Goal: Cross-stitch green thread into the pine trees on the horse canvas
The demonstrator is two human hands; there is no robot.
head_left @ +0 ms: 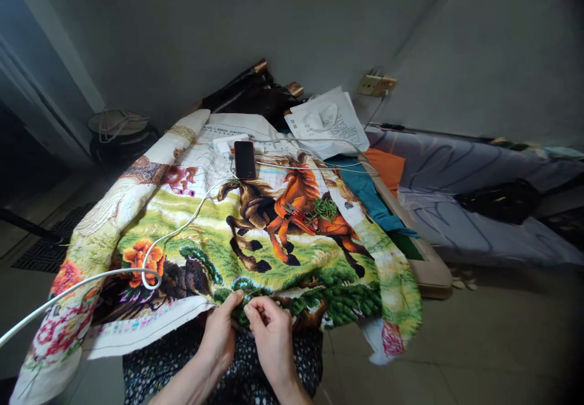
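Note:
A large cross-stitch cloth [219, 235] with running horses, green trees and flowers lies spread over a table and hangs onto my lap. My left hand [221, 332] pinches the cloth's near edge at a dark green patch. My right hand [271, 332] sits right beside it, fingers closed on the same edge; a needle or thread between them is too small to make out. Red-handled scissors [298, 215] and a tangle of green thread [325, 208] rest on the horses.
A dark phone [245, 159] lies on the cloth's far end by a white charger [227, 144]. A white cable [114, 274] loops across the cloth to the left. A white bag [331, 122], a wall socket [376, 84] and a grey bed [479, 198] stand behind and right.

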